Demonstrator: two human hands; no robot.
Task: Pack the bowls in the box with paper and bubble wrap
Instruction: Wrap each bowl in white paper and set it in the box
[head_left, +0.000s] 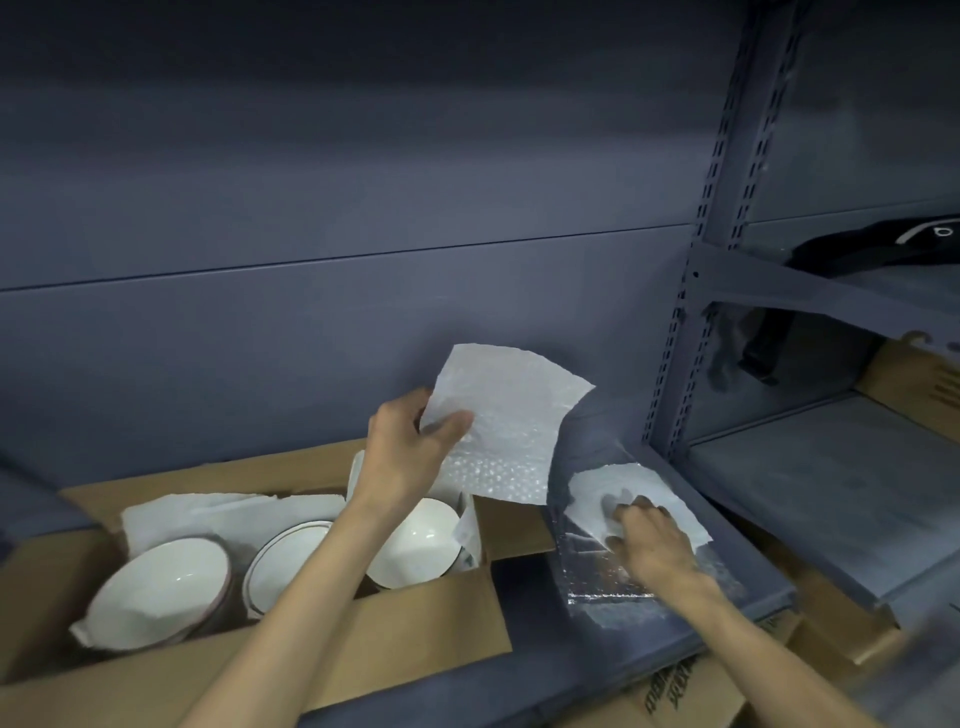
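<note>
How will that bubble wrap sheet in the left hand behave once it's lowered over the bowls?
Probably floppy: the bubble wrap sheet already curves while the left hand pinches one edge. It looks light, held by that one edge. It should drape over the bowls rather than lie flat.

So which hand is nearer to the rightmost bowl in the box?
Left. The left hand holds bubble wrap just above the rightmost bowl; the right hand is off to its right, outside the box.
</note>
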